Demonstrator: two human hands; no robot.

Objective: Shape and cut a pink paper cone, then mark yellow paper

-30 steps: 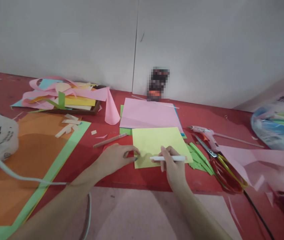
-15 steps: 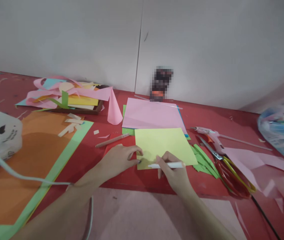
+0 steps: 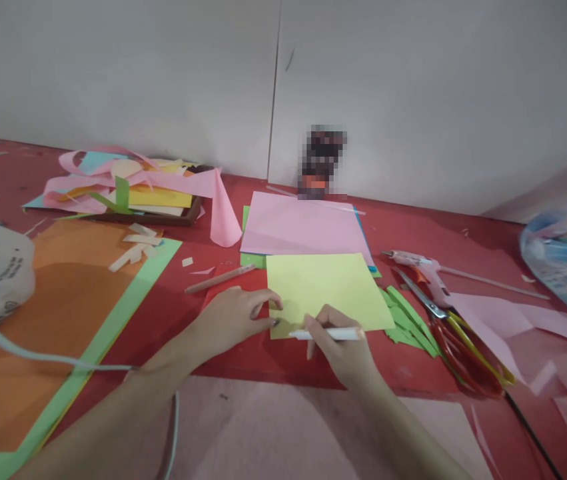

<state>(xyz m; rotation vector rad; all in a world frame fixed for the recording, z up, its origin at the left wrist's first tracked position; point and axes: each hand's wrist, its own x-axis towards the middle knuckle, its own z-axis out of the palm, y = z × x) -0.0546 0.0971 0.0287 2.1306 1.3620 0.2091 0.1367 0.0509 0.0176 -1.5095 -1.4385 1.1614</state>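
- My right hand [image 3: 346, 353]: closed around a white pen [image 3: 346, 334], its tip pointing left over the near-left part of the yellow-green sheet [image 3: 326, 287]. Cannot tell if tip touches paper.
- My left hand [image 3: 230, 320]: fingers loosely curved, gripping nothing, fingertips at the sheet's left edge.
- Yellow-green sheet: flat on the red table [image 3: 393, 227], between my hands, just on the near side of a pink sheet [image 3: 306, 227].
- Right of it: green strips [image 3: 410, 323], then open-bladed scissors [image 3: 463, 360], with a pink glue gun [image 3: 426, 269] just beyond.
- Left, beyond my left hand: pinkish pen [image 3: 220, 279] lying slantwise; farther, a pink paper cone [image 3: 225, 217] standing upright beside a brown tray [image 3: 163, 219] heaped with paper scraps.
- Far left, nearer me: large orange sheet [image 3: 83, 287].
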